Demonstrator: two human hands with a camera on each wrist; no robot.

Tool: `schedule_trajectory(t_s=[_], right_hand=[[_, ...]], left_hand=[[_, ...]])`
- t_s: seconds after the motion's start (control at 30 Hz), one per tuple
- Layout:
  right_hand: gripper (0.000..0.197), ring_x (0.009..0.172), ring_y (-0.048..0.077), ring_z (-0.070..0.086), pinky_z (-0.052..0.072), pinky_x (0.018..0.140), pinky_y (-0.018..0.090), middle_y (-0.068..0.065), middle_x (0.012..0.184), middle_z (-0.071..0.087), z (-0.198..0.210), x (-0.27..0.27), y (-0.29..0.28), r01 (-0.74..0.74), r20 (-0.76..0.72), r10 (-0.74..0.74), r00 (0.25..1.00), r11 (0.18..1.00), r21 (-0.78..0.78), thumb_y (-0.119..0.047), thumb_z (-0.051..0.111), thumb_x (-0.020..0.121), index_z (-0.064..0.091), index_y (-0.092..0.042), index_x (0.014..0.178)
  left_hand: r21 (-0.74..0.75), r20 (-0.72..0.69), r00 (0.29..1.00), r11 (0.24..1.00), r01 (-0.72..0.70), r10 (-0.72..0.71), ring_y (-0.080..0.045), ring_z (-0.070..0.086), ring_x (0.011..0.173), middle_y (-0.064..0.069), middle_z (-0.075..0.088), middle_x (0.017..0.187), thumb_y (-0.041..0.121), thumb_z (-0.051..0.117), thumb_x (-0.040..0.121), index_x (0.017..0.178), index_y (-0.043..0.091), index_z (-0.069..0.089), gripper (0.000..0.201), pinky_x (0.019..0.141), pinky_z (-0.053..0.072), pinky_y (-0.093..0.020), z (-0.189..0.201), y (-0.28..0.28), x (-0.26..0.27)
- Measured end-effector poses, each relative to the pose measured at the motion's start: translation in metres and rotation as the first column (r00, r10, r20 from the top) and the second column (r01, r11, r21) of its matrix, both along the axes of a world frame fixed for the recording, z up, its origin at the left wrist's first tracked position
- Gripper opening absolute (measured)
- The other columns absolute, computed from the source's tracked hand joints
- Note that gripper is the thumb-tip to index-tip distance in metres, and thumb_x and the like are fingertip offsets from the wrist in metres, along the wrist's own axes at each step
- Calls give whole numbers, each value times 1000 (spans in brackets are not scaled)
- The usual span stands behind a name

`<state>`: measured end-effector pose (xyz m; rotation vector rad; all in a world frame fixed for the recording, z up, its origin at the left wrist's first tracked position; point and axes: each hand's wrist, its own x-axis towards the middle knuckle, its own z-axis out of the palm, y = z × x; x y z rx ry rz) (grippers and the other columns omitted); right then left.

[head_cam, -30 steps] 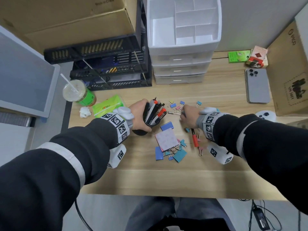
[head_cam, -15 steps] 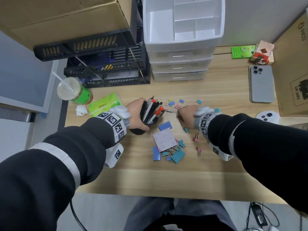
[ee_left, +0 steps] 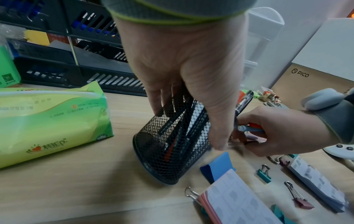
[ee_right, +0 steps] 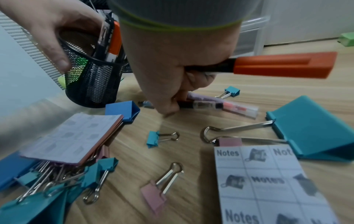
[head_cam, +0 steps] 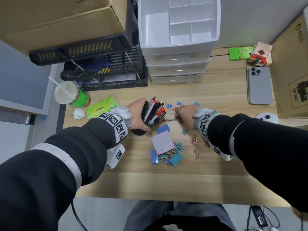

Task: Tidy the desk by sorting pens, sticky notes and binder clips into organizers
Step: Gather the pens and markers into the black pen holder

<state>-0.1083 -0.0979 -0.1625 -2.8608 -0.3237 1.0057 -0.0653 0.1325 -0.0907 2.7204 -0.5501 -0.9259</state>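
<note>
My left hand (head_cam: 140,112) grips a black mesh pen cup (head_cam: 150,122), tilted toward the right, with several pens (head_cam: 155,109) sticking out. In the left wrist view the cup (ee_left: 168,145) rests on its lower edge on the desk. My right hand (ee_right: 172,68) is curled round an orange-capped pen (ee_right: 283,65), and its fingertips touch two more pens (ee_right: 229,107) lying on the desk beside the cup. A sticky note pad (head_cam: 162,142) lies on a heap of binder clips (head_cam: 174,156). Other clips (head_cam: 195,140) are scattered around.
A white drawer organizer (head_cam: 178,47) with open top compartments stands at the back. Black trays (head_cam: 103,75), a drink cup (head_cam: 68,94) and a green tissue pack (head_cam: 101,108) sit to the left. A phone (head_cam: 259,85) and a cardboard box (head_cam: 293,72) are on the right.
The red-capped pen that lay by my right wrist is off the desk and in my right hand. The left hand keeps the cup tilted in the same place.
</note>
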Motion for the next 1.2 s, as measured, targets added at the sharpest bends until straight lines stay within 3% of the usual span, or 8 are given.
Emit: schedule_trajectory(t_s=[0.3, 0.57, 0.67, 0.8, 0.9, 1.03, 1.13, 1.2], right_hand=[[16, 66, 21, 59, 53, 63, 31, -2, 76, 56, 10, 5, -31, 113, 105, -105, 989, 991, -73, -33, 47, 89, 49, -22, 101], [12, 62, 19, 66, 58, 64, 31, 0, 76, 66, 8, 13, -24, 86, -78, -102, 992, 979, -187, -24, 65, 82, 65, -19, 93], [21, 68, 22, 63, 54, 65, 31, 1, 79, 62, 18, 10, -25, 138, 72, -130, 989, 984, -114, -36, 47, 90, 56, -17, 90], [21, 67, 27, 56, 40, 58, 29, 3, 75, 57, 34, 16, -30, 287, 168, -300, 939, 953, 94, -38, 49, 89, 48, -20, 79], [28, 71, 30, 53, 37, 61, 31, 6, 68, 53, 49, 28, -23, 479, 91, -545, 834, 796, 370, -23, 52, 91, 37, -18, 67], [25, 67, 27, 54, 39, 58, 32, 16, 84, 69, 80, 43, -9, 627, -86, -776, 625, 433, 647, -17, 43, 96, 41, -17, 70], [17, 56, 22, 48, 36, 52, 28, 25, 92, 71, 99, 52, -1, 698, -286, -830, 479, 162, 698, -25, 41, 92, 43, -19, 76], [13, 65, 30, 62, 44, 60, 33, 23, 94, 71, 103, 57, 4, 719, -398, -818, 416, 27, 694, -28, 44, 86, 46, -16, 80]], left_hand=[[-12, -3, 1000, 1000, -6, 6, -21, 62, 83, 0, 59, 95, 40, 92, 47, 113, 13, 46, 86, 76, 56, -43, 0, -3, 0], [-16, 2, 1000, 1000, -4, 4, -21, 62, 82, 1, 58, 93, 40, 93, 47, 113, 13, 46, 85, 74, 56, -42, 1, -2, -2], [-12, 4, 1000, 1000, -8, 8, -20, 62, 82, 2, 59, 94, 42, 92, 46, 114, 13, 46, 87, 75, 56, -43, 1, -1, -3], [5, 2, 1000, 1000, -17, 17, -21, 62, 84, 1, 59, 97, 45, 92, 44, 115, 14, 46, 90, 77, 56, -43, 2, 0, -2], [19, 0, 1000, 1000, -25, 25, -20, 61, 85, 1, 59, 97, 46, 92, 44, 114, 16, 46, 89, 77, 56, -41, 5, -3, 0], [38, 8, 1000, 999, -20, 20, -21, 60, 84, 0, 58, 95, 46, 93, 45, 108, 16, 45, 85, 74, 55, -38, 10, -11, 2], [46, 2, 1000, 999, -2, 1, -20, 61, 84, 1, 59, 95, 47, 93, 44, 108, 16, 46, 85, 73, 56, -37, 16, -17, 3], [55, -7, 1000, 998, 6, -5, -19, 62, 83, 2, 60, 94, 50, 92, 42, 107, 16, 47, 87, 75, 57, -39, 17, -21, 3]])
